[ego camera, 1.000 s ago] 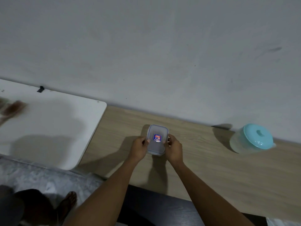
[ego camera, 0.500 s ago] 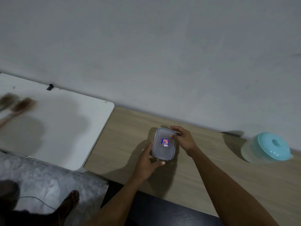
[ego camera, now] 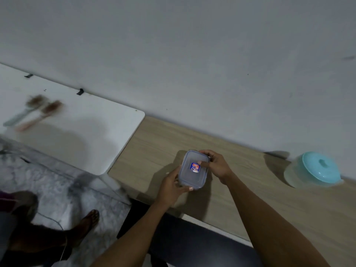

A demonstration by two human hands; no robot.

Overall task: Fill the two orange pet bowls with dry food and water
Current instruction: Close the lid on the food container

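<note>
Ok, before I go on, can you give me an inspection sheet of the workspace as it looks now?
Surface: wooden tabletop, with a white table butting against its left end.
Job's things: clear container, lid on and sticker on top, contents not visible; teal-lidded jug to the right by the wall; orange bowls not in view.
Clutter: two brushes on the white table, blurred.
Grippers: left hand grips the container's near end; right hand pinches the lid's far corner with its fingers.
Cables: thin line on the floor, possibly a cord.
Surroundings: plain grey wall, marbled floor, a foot.
</note>
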